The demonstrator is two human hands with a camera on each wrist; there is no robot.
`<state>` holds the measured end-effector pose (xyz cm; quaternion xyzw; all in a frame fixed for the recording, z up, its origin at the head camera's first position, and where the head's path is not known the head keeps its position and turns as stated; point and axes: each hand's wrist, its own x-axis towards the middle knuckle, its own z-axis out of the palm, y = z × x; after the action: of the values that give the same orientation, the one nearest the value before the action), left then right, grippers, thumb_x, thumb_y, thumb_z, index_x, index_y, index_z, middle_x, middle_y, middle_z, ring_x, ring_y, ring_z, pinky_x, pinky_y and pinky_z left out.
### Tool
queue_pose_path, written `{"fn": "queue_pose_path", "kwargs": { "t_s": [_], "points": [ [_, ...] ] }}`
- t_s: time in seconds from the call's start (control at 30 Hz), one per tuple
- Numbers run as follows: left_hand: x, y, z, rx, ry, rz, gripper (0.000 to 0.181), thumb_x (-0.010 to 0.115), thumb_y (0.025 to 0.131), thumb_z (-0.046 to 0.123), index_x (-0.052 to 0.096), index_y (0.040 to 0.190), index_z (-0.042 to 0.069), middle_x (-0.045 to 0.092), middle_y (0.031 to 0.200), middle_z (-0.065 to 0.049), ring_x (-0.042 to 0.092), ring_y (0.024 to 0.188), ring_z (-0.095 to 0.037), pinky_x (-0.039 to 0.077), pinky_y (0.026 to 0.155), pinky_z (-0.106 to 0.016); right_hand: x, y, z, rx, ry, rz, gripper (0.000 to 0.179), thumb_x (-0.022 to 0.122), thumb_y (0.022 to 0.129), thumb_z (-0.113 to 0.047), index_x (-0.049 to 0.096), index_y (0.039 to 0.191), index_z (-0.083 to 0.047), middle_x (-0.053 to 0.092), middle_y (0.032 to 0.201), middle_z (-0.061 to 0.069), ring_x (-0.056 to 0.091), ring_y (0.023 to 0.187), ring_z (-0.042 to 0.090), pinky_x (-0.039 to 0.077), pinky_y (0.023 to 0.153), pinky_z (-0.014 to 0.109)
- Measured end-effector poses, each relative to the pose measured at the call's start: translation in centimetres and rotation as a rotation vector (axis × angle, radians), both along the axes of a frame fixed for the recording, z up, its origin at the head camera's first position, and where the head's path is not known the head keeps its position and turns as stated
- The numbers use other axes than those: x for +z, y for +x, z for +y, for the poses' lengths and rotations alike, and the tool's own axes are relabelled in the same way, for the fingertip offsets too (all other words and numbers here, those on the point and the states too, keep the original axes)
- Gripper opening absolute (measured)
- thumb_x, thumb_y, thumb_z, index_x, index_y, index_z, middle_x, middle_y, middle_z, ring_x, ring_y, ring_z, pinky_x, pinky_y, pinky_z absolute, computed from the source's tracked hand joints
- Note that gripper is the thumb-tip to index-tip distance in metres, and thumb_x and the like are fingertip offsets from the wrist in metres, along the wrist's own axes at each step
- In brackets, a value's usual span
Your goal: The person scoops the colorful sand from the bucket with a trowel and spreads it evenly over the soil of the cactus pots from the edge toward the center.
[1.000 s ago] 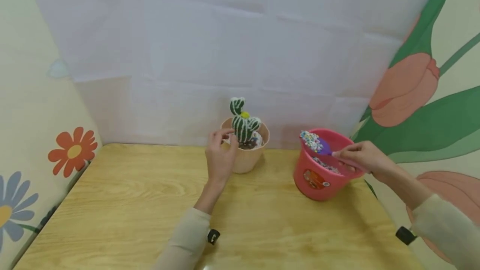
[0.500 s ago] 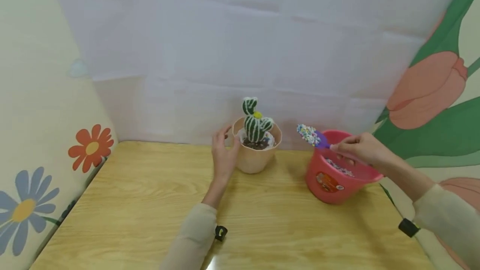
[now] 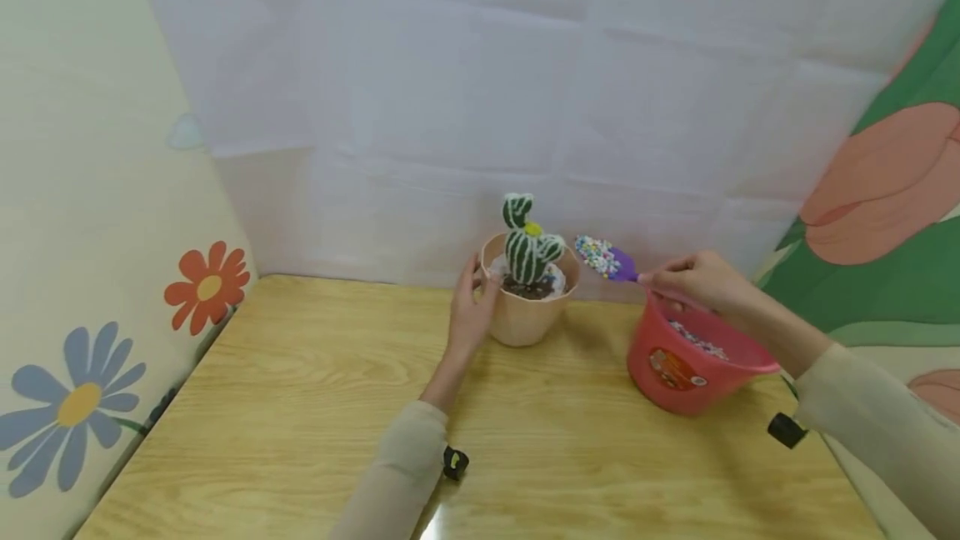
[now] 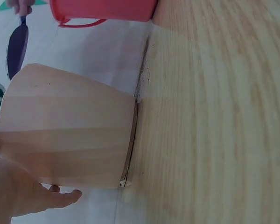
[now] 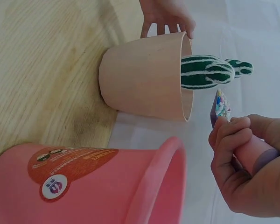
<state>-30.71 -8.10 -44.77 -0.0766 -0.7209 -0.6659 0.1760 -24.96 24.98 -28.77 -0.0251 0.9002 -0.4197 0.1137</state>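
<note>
A green-and-white knitted cactus (image 3: 527, 255) with a yellow bloom stands in a peach flowerpot (image 3: 525, 322), above dark soil and pale beads. My left hand (image 3: 471, 315) rests against the pot's left side, its thumb near the rim; in the left wrist view, fingers reach out below the pot wall (image 4: 74, 126). My right hand (image 3: 701, 282) grips the pink handle (image 5: 249, 154) of a small trowel (image 3: 624, 267). Multicoloured beads (image 3: 597, 256) heap its purple blade, just right of the pot's rim and apart from it. Part of the handle is hidden by curled fingers.
A pink bucket (image 3: 671, 361) with more small beads (image 3: 697, 342) inside stands on the wooden table (image 3: 322, 407), right of the pot and under my right forearm. A white cloth (image 3: 420, 107) hangs behind, between walls painted with flowers.
The loaded trowel has moved left, out from over the bucket to beside the pot's rim. My left hand has come against the pot's side. The head view has turned left.
</note>
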Motion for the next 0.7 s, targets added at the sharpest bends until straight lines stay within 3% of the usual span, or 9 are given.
{"fn": "queue_pose_path", "kwargs": {
  "t_s": [0.13, 0.5, 0.7],
  "points": [
    [0.0, 0.1, 0.5, -0.011, 0.017, 0.03, 0.057, 0.058, 0.105, 0.021, 0.038, 0.156, 0.004, 0.047, 0.15, -0.017, 0.048, 0.128, -0.037, 0.038, 0.107, -0.058, -0.4, -0.9, -0.3, 0.0, 0.006, 0.013, 0.039, 0.073, 0.095, -0.042, 0.079, 0.099, -0.003, 0.069, 0.081, 0.018, 0.052, 0.058, 0.014, 0.039, 0.046, 0.027],
    [0.2, 0.2, 0.8, -0.006, 0.031, 0.073, 0.056, 0.058, 0.105, 0.023, 0.04, 0.155, 0.003, 0.048, 0.149, -0.019, 0.049, 0.125, -0.037, 0.038, 0.106, -0.06, -1.1, -2.6, -1.7, -0.016, 0.034, 0.068, 0.04, 0.073, 0.096, -0.036, 0.077, 0.104, 0.003, 0.072, 0.082, 0.011, 0.066, 0.072, 0.026, 0.055, 0.058, 0.033],
    [0.0, 0.2, 0.6, 0.015, 0.045, 0.067, 0.054, 0.058, 0.104, 0.018, 0.043, 0.154, 0.004, 0.048, 0.15, -0.018, 0.049, 0.127, -0.038, 0.037, 0.108, -0.059, -1.7, -3.9, -2.4, -0.021, 0.045, 0.062, 0.039, 0.074, 0.094, -0.037, 0.077, 0.101, 0.001, 0.072, 0.081, 0.008, 0.066, 0.07, 0.022, 0.052, 0.054, 0.028]
  ]
}}
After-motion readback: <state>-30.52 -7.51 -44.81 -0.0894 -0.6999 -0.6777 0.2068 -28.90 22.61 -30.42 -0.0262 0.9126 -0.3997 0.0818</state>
